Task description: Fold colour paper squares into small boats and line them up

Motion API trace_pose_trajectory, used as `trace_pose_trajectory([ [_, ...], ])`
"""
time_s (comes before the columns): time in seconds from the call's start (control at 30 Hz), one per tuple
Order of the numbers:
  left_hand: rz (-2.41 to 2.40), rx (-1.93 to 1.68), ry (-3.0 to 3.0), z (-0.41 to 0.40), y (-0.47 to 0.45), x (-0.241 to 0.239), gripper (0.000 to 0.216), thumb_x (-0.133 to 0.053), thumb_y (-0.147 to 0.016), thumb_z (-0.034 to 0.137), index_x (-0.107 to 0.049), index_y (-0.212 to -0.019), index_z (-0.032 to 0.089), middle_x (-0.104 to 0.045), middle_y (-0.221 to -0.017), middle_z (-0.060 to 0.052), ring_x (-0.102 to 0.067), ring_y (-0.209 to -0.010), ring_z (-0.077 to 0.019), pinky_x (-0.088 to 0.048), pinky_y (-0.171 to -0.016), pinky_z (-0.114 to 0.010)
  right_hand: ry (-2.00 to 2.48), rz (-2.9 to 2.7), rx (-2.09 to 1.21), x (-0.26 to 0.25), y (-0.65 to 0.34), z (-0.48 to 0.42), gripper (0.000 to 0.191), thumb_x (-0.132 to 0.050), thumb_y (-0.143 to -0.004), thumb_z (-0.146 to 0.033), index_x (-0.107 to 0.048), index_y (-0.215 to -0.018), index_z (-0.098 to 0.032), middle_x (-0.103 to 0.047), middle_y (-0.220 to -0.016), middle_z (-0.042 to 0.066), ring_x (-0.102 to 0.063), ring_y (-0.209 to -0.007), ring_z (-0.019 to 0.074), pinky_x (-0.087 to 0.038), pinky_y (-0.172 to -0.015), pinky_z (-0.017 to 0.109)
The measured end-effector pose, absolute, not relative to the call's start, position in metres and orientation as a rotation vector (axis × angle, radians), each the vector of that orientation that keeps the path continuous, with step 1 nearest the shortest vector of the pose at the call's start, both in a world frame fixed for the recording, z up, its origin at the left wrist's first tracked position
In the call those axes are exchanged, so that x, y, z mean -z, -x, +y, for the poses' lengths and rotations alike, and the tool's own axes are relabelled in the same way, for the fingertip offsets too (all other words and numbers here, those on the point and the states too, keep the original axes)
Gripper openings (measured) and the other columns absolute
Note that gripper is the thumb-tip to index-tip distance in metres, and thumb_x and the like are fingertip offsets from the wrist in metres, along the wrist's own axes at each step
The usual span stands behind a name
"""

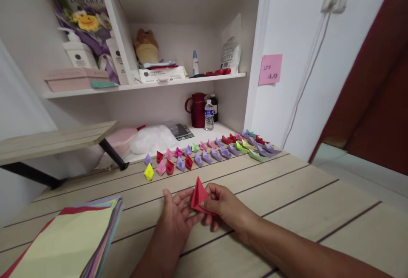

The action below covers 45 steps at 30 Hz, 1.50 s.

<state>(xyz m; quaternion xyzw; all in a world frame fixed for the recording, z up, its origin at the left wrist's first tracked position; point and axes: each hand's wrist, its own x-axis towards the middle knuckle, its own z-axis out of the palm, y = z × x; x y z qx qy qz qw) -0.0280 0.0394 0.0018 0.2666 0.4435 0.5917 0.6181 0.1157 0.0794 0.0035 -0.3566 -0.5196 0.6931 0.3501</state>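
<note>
Both hands meet over the pale wooden slatted table [287, 193], pinching a small red folded paper piece [199, 195] that stands up as a pointed triangle. The left hand [177, 216] lies palm-up with its fingers curled loosely under the paper's left edge. The right hand [225, 205] closes thumb and fingertips on the right side, hiding the paper's lower corner, so its full shape cannot be made out. Beyond the hands, two rows of small folded paper boats in yellow, pink, red, purple and green [207, 152] run toward the white wall; the far ones overlap and are hard to count. A stack of coloured paper sheets [70, 239] lies at the lower left, cut off by the frame edge.
</note>
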Motion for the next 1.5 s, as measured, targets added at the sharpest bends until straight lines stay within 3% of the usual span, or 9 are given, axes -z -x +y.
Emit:
trace_pose_trajectory([
  [0.13,1.067,-1.374,-0.655,0.046,0.025,0.009,0.092,-0.073,-0.059,0.07,-0.043,-0.135,0.028,-0.054,-0.132,-0.015,-0.066,-0.092,-0.026,-0.054,-0.067,-0.037,1.001,-1.429,-1.696,-0.001,-0.115,0.078,0.033,-0.074,-0.067,-0.041,-0.051,-0.077,-0.019,-0.059,-0.052,-0.006,-0.052,-0.04,0.0096,-0.036,-0.031,0.015],
  [0.23,1.082,-1.38,-0.72,0.045,0.019,0.018,0.081,-0.087,-0.052,0.05,-0.057,-0.121,0.021,-0.066,-0.11,-0.012,-0.066,-0.084,-0.0238,-0.053,-0.067,-0.033,1.024,-1.543,-1.629,-0.001,-0.115,0.075,0.032,-0.073,-0.071,-0.042,-0.051,-0.078,-0.02,-0.061,-0.06,-0.005,-0.053,-0.041,0.0083,-0.031,-0.031,0.013],
  [0.33,1.088,-1.372,-0.757,0.041,0.018,0.023,0.047,-0.086,-0.055,0.049,-0.067,-0.08,0.014,-0.069,-0.077,-0.006,-0.064,-0.068,-0.0185,-0.053,-0.068,-0.033,0.999,-1.525,-1.692,-0.002,-0.118,0.074,0.037,-0.074,-0.071,-0.046,-0.05,-0.078,-0.019,-0.063,-0.062,-0.003,-0.055,-0.044,0.0087,-0.034,-0.036,0.015],
  [0.43,1.085,-1.39,-0.768,0.039,0.02,0.024,0.043,-0.085,-0.054,0.051,-0.064,-0.067,0.015,-0.066,-0.064,-0.002,-0.06,-0.058,-0.0142,-0.052,-0.067,-0.032,0.874,-1.489,-1.791,-0.004,-0.124,0.074,0.042,-0.078,-0.069,-0.049,-0.052,-0.08,-0.017,-0.065,-0.065,0.0,-0.057,-0.052,0.0106,-0.041,-0.045,0.019],
  [0.57,1.081,-1.412,-0.768,0.04,0.021,0.024,0.042,-0.084,-0.054,0.052,-0.064,-0.064,0.016,-0.066,-0.06,-0.001,-0.061,-0.061,-0.0148,-0.05,-0.07,-0.029,0.72,-1.495,-1.785,-0.009,-0.132,0.072,0.038,-0.075,-0.077,-0.049,-0.056,-0.083,-0.016,-0.061,-0.074,0.0,-0.056,-0.068,0.0125,-0.043,-0.058,0.023],
  [0.67,1.096,-1.394,-0.77,0.04,0.021,0.024,0.042,-0.082,-0.055,0.054,-0.065,-0.064,0.017,-0.068,-0.061,-0.002,-0.063,-0.063,-0.017,-0.05,-0.071,-0.032,0.756,-1.458,-1.723,-0.013,-0.134,0.072,0.041,-0.063,-0.086,-0.055,-0.056,-0.077,-0.016,-0.053,-0.069,-0.002,-0.047,-0.063,0.01,-0.038,-0.06,0.023],
  [0.9,1.232,-1.358,-0.81,0.034,0.02,0.02,0.032,-0.085,-0.057,0.043,-0.07,-0.062,0.015,-0.068,-0.058,-0.001,-0.06,-0.058,-0.0141,-0.047,-0.067,-0.027,0.891,-1.489,-1.699,-0.013,-0.135,0.079,0.046,-0.087,-0.057,-0.049,-0.059,-0.069,-0.015,-0.055,-0.062,-0.004,-0.043,-0.057,0.0085,-0.03,-0.055,0.022],
  [1.33,1.073,-1.428,-0.714,0.035,0.017,0.014,0.06,-0.061,-0.069,0.073,-0.069,-0.068,0.014,-0.073,-0.069,-0.012,-0.066,-0.068,-0.0219,-0.052,-0.065,-0.034,0.994,-1.217,-1.782,-0.011,-0.132,0.074,0.048,-0.088,-0.052,-0.052,-0.058,-0.062,-0.015,-0.062,-0.053,0.0,-0.048,-0.047,0.0102,-0.031,-0.049,0.023],
  [1.5,1.139,-1.445,-0.774,0.033,0.015,0.013,0.046,-0.08,-0.058,0.059,-0.07,-0.069,0.016,-0.069,-0.062,-0.004,-0.063,-0.061,-0.0178,-0.051,-0.065,-0.031,0.958,-1.212,-1.71,-0.006,-0.132,0.074,0.043,-0.087,-0.059,-0.048,-0.059,-0.063,-0.015,-0.063,-0.056,0.001,-0.05,-0.052,0.0113,-0.032,-0.053,0.024],
])
